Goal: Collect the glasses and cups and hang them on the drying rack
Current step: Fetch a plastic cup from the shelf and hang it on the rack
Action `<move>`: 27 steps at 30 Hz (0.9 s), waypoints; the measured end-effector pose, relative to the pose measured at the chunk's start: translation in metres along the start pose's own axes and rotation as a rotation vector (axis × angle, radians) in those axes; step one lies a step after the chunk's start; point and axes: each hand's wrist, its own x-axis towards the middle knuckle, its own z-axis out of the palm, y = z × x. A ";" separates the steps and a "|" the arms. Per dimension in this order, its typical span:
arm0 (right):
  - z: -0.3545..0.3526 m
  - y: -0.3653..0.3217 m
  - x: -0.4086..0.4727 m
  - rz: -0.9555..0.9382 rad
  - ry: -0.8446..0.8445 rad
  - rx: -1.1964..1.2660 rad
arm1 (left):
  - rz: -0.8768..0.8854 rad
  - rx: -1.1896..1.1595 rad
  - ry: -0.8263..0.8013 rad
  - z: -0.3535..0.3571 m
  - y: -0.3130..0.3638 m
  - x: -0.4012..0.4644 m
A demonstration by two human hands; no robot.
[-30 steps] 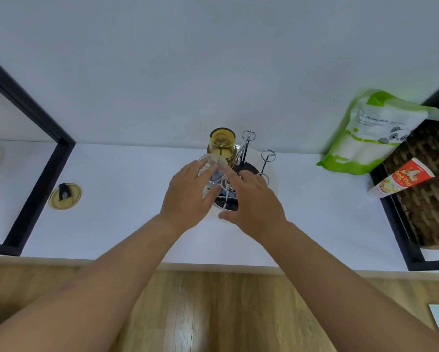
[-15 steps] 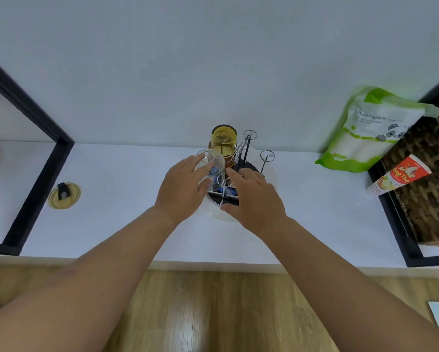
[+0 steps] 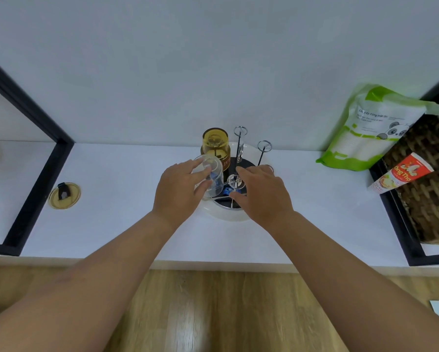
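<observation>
Lid [image 3: 64, 195] left of rack [image 3: 238, 179]

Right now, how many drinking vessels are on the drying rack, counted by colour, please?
Clear glass, held by the left hand: 1
Amber cup, upside down on the rack: 1
Total: 2

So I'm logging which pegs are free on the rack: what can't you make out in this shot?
- Near pegs of the drying rack: the right hand covers them.
- Whether the clear glass sits on a peg: the left hand hides its lower side.
- Peg under the amber cup: the cup hides it.
- Blue item in the rack base: too small to tell.
</observation>
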 end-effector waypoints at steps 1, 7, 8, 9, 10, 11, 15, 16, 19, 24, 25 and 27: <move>0.001 0.001 0.001 0.004 0.004 -0.004 | 0.002 -0.004 0.009 0.000 0.001 -0.001; 0.004 0.005 0.003 0.011 0.011 -0.007 | 0.012 -0.029 0.035 0.002 0.001 -0.004; 0.004 0.005 0.003 0.011 0.012 -0.005 | 0.012 -0.029 0.036 0.003 0.001 -0.004; 0.004 0.006 0.003 0.012 0.012 -0.005 | 0.011 -0.031 0.035 0.003 0.001 -0.004; 0.004 0.006 0.004 0.012 0.010 -0.005 | 0.010 -0.034 0.033 0.003 0.001 -0.004; 0.004 0.006 0.004 0.013 0.009 -0.005 | 0.008 -0.037 0.030 0.004 0.000 -0.004; 0.001 0.005 0.005 0.014 -0.011 0.019 | -0.003 -0.028 0.014 0.006 -0.001 -0.004; 0.000 0.004 0.005 0.012 -0.017 0.029 | -0.010 -0.025 0.006 0.006 -0.001 -0.004; -0.003 0.004 0.004 0.008 -0.027 0.067 | -0.027 -0.019 -0.039 0.007 -0.003 -0.004; -0.026 0.003 -0.002 -0.009 0.004 0.115 | -0.039 -0.067 -0.047 -0.014 0.007 0.003; -0.036 0.002 -0.002 -0.011 0.018 0.127 | -0.031 -0.073 -0.035 -0.023 0.011 0.006; -0.061 0.000 -0.004 -0.019 0.056 0.141 | -0.007 -0.078 -0.014 -0.047 0.022 0.016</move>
